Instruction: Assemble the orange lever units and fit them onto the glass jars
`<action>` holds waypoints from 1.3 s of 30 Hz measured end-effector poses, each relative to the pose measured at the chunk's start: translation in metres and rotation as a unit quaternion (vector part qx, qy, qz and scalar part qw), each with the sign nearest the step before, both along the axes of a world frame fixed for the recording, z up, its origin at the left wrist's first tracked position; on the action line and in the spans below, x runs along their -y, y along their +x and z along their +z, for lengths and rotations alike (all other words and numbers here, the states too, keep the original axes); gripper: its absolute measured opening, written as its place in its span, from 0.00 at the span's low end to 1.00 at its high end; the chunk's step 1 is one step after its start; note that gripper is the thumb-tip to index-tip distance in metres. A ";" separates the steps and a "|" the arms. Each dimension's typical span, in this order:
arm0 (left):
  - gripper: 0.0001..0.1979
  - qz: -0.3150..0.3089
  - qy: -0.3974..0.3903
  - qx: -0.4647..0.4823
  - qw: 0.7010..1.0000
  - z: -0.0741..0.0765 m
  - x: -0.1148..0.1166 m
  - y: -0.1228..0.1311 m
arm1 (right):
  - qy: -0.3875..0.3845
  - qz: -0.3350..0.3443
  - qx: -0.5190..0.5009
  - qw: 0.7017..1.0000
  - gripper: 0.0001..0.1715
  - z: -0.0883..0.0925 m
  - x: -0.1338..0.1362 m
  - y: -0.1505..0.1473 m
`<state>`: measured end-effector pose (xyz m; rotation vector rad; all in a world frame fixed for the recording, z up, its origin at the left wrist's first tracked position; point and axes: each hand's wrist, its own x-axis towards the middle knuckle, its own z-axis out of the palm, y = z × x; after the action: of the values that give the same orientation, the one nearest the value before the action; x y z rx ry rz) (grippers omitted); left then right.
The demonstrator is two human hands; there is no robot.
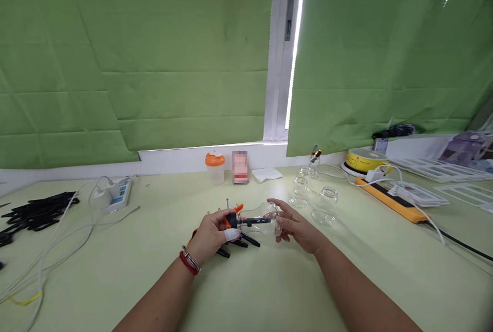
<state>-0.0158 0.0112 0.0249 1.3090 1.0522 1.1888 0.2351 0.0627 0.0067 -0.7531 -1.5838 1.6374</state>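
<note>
My left hand [214,235], with white tape round the thumb, is closed round a black-and-orange dispenser top [232,219]. From it a black rod [254,221] runs sideways inside a clear glass bottle [262,210] that lies horizontally above the table. My right hand [298,226] grips the wide end of this bottle with thumb and fingers. Beneath and behind my left hand lie several similar tops with black tubes [251,240], partly hidden by it.
Clear glass bottles [324,207] stand to the right. Farther back are an orange-lidded cup [214,167], a pink box [240,167] and a tissue [266,174]. An orange power strip [393,201] lies right; a white power strip [119,196], cables and black strips [36,211] lie left.
</note>
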 end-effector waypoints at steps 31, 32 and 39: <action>0.24 0.039 -0.001 -0.009 0.999 -0.010 -0.008 -0.009 | 0.054 -0.024 0.000 0.998 0.38 -0.005 -0.001 -0.006; 0.24 0.039 0.001 -0.009 0.999 -0.010 -0.008 -0.010 | 0.059 -0.018 0.003 0.998 0.39 -0.005 -0.001 -0.005; 0.25 0.025 0.009 -0.018 0.999 -0.010 -0.006 -0.007 | 0.042 -0.019 -0.001 0.999 0.37 -0.008 -0.004 -0.005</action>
<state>-0.0232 0.0176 0.0145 1.3298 1.1088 1.2193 0.2303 0.0671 -0.0008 -0.7335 -1.6177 1.5350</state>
